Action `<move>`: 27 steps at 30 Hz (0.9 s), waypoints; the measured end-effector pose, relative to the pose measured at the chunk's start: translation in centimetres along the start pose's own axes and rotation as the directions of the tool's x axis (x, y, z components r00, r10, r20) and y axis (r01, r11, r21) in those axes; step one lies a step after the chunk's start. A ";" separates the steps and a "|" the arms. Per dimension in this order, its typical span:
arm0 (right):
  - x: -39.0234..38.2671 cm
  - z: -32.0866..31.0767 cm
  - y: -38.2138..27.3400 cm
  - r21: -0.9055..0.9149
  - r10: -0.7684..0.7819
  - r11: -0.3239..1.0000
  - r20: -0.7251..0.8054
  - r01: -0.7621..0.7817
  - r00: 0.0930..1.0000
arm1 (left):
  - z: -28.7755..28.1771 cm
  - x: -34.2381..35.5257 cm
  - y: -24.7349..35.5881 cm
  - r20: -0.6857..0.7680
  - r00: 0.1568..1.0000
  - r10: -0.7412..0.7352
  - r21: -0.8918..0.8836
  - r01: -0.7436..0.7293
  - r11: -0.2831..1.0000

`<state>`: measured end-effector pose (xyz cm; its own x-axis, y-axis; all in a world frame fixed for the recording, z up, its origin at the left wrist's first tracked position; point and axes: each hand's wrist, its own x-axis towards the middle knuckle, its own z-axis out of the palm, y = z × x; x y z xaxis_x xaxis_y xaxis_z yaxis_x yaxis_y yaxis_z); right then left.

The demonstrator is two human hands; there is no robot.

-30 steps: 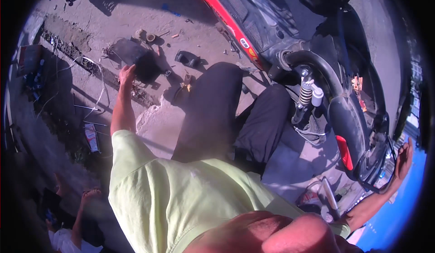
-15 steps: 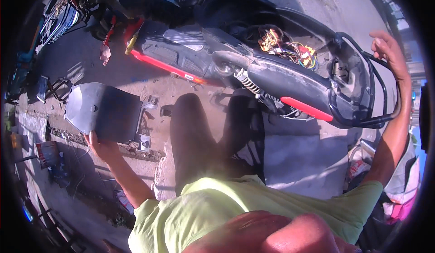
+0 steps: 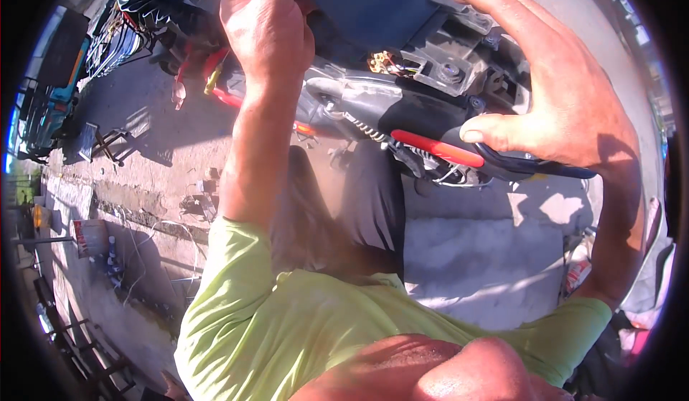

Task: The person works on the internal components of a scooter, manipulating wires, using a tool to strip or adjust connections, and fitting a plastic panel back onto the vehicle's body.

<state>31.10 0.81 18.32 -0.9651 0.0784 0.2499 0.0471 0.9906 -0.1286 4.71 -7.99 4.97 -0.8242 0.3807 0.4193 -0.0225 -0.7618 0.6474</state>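
My left hand (image 3: pixel 267 31) grips the scooter's dark matte seat panel (image 3: pixel 373 6); my right hand (image 3: pixel 552 92), fingers spread, rests open against its glossy black-and-red tail (image 3: pixel 445 139).

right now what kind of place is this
Most likely an open-air roadside repair spot for motorbikes. A scooter with its panels off and wiring showing stands on sunlit concrete ground, both hands are raised at it, and metal parts and clutter lie at the left.

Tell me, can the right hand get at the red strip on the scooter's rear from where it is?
Probably yes. The right hand is spread open over the scooter's tail, its thumb tip just above the red strip, and nothing lies between them.
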 end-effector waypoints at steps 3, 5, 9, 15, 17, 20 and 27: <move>-0.3 2.0 0.6 -0.245 -0.086 0.969 -0.176 0.041 0.981 | 6.3 -0.5 0.2 0.240 0.954 -0.181 -0.175 0.225 0.958; -0.1 2.7 2.0 -0.350 -0.176 0.934 -0.277 0.072 0.945 | 8.6 -0.1 -1.0 0.082 0.971 -0.225 -0.065 0.231 0.971; -0.5 2.1 4.3 -0.369 -0.260 0.917 -0.256 0.155 0.931 | 9.1 -0.4 -1.3 0.122 0.953 -0.279 0.015 0.279 0.960; -0.7 0.7 5.4 0.351 0.164 0.935 -0.309 -0.048 0.937 | 5.9 1.6 -1.3 0.228 0.973 0.026 0.234 -0.080 0.969; -0.7 -0.2 8.0 0.650 0.425 0.747 -0.301 -0.143 0.853 | 4.3 2.3 -0.5 0.315 0.929 0.193 0.528 -0.341 0.778; 1.4 0.4 5.7 0.861 0.445 0.509 -0.273 0.010 0.853 | 0.5 4.6 -1.6 0.367 0.852 0.374 0.763 -0.505 0.404; -0.2 -3.6 15.4 0.931 0.384 0.310 0.063 -0.193 0.921 | -3.4 8.4 -5.1 0.115 0.980 -0.163 0.661 0.047 0.749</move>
<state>32.98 16.46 19.78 -0.8872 0.4454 0.1203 -0.0390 0.1874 -0.9815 -4.02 -2.70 2.99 -0.7389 0.5576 0.3783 0.3183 -0.2061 0.9253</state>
